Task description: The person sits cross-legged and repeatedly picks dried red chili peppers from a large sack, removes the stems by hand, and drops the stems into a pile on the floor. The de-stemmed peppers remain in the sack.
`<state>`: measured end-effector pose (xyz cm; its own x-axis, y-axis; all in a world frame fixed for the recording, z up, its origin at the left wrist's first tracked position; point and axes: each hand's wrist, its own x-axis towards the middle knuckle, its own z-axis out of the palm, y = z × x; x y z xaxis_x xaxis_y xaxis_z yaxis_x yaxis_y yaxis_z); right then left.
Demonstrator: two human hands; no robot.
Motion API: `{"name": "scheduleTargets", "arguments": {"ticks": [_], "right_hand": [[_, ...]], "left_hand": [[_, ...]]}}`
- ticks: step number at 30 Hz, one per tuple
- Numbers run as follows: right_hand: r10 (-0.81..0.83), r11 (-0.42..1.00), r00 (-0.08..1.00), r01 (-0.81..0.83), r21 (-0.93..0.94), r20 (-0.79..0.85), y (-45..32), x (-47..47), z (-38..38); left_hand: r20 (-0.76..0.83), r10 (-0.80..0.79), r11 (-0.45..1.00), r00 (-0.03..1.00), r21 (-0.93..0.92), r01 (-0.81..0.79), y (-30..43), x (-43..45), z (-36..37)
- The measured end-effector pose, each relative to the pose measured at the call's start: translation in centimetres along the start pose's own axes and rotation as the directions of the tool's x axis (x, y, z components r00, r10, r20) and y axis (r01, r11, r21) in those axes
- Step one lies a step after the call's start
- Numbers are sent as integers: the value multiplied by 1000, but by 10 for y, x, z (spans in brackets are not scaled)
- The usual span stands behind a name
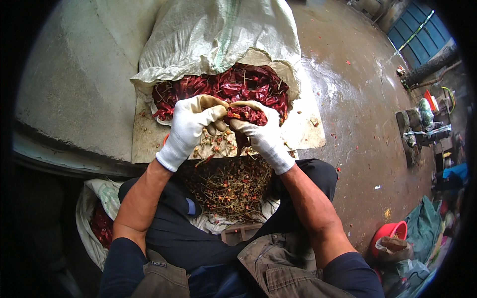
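Note:
Both hands wear white knit gloves with tan-coated fingers. My right hand (262, 128) is closed around a bunch of dried red chili peppers (249, 115). Beside it, fingertips close to the bunch, is my left hand (201, 117), thumb and forefinger pinched together; whether a stem is between them cannot be seen. Just beyond the hands, a white woven sack (220, 41) lies with its mouth towards me, full of dried red chilies (238, 83). Stem ends and bits are scattered on the pale board (149, 138) under it. Between my knees is a heap of chili stems (233, 186).
A second woven sack (84, 219) with red chilies stands at the lower left, beside a concrete wall (85, 74). Wet concrete floor (357, 111) stretches to the right. A red plastic basin (385, 231) and green cloth (423, 231) are at the lower right.

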<state>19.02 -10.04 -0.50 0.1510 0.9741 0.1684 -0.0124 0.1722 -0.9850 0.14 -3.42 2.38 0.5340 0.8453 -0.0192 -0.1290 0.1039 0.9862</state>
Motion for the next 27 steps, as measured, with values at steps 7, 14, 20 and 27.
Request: {"name": "scheduleTargets", "arguments": {"ticks": [7,14,20,27], "right_hand": [[43,996,998,-47,70,48,-3,-2,-3],[-4,996,978,22,-87,207,-8,-8,-7],[136,943,991,-134,304,18,0,-11,-10],[25,901,1000,-22,434,-3,-28,8,47]], "left_hand": [[64,-251,877,966,-407,255,-16,7,-5],[-118,-178,948,977,-287,138,-6,20,-23],[105,95,467,990,873,-138,-8,18,-57],[216,-286,158,934,972,-176,-31,-15,-17]]}}
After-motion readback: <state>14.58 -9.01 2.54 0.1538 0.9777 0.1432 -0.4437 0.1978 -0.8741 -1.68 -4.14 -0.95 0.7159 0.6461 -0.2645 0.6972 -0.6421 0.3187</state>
